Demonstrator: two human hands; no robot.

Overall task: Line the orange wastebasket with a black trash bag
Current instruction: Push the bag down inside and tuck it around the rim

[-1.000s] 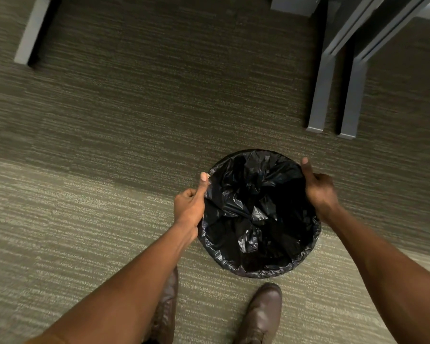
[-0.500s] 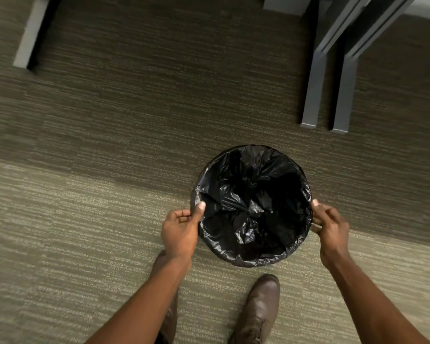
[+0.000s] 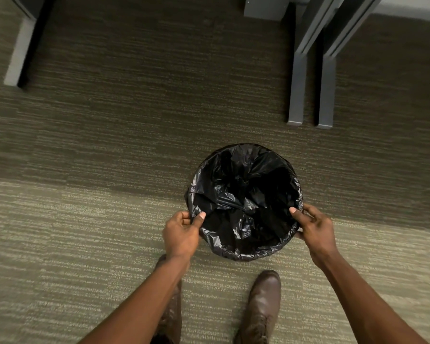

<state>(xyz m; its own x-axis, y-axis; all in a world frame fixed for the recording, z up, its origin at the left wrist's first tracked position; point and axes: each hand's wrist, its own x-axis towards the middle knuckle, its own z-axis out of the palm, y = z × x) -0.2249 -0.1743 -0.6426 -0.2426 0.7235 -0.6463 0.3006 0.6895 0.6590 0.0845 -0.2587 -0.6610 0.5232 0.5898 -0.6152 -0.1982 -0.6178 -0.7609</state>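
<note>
A black trash bag point(image 3: 243, 194) sits inside a round wastebasket on the carpet, its edge folded over the rim all the way round. The basket's orange body is hidden under the plastic. My left hand point(image 3: 181, 232) pinches the bag's edge at the rim's near left, thumb inside and fingers outside. On the near right of the rim my right hand point(image 3: 314, 228) grips the bag the same way. The bag's inside is crumpled and dark.
Two grey desk legs point(image 3: 296, 95) stand on the carpet just beyond the basket to the right. Another grey leg point(image 3: 19, 53) is at the far left. My brown shoes point(image 3: 262, 309) are planted close to the basket's near side.
Both hands slid along the rim from its sides toward the near edge. They now pinch the bag's folded edge with the thumbs inside.
</note>
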